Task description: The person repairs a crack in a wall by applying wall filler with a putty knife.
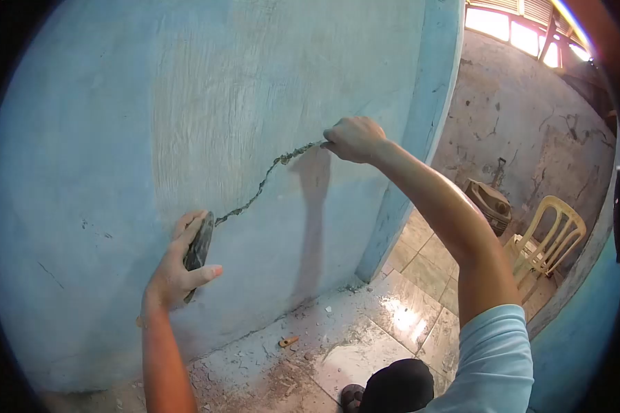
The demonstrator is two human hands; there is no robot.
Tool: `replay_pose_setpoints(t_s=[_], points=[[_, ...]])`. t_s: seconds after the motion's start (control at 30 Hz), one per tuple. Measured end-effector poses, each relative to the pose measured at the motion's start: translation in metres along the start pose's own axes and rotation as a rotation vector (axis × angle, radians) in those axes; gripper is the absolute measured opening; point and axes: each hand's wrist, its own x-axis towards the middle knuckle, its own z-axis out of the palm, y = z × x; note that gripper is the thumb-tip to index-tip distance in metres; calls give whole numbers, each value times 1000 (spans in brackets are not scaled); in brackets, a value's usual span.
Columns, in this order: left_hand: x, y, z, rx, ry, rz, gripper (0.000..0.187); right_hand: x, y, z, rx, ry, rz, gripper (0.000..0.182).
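A jagged crack (261,188) runs up across the blue wall (207,103) between my two hands. At its lower left end, my left hand (176,270) grips a dark oblong object (199,246) between thumb and fingers, close to the wall. The kind of object is not clear. My right hand (355,139) is closed at the crack's upper right end, its fingertips at the wall. Whatever it pinches, if anything, is hidden by the fingers. Rough, pale brushed plaster (207,144) covers the wall above the crack.
Debris and a small orange-brown piece (288,341) lie on the tiled floor (365,351) along the wall's base. Right of the wall's edge (410,131) are a cream plastic chair (552,230) and a dusty case-like object (489,202). A dark rounded shape (399,387) is below me.
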Motion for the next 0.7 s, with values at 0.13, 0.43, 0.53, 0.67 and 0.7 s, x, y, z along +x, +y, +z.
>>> replay_pose_setpoints(t_s=[0.13, 0.43, 0.53, 0.67, 0.7], points=[[-11, -4, -21, -179, 21, -3, 110, -27, -16, 23, 514, 165, -61, 22], [-42, 2, -69, -1172, 159, 318, 99, -86, -276, 142, 2232, 75, 344, 34], [-58, 5, -74, -1185, 161, 276, 93, -135, -352, 140, 2474, 55, 633, 34], [-80, -29, -69, -921, 465, -207, 63, -161, -401, 135, 2750, -1, 870, 33], [-86, -26, -59, -793, 485, -347, 57, -158, -401, 130, 2703, 134, 782, 33]])
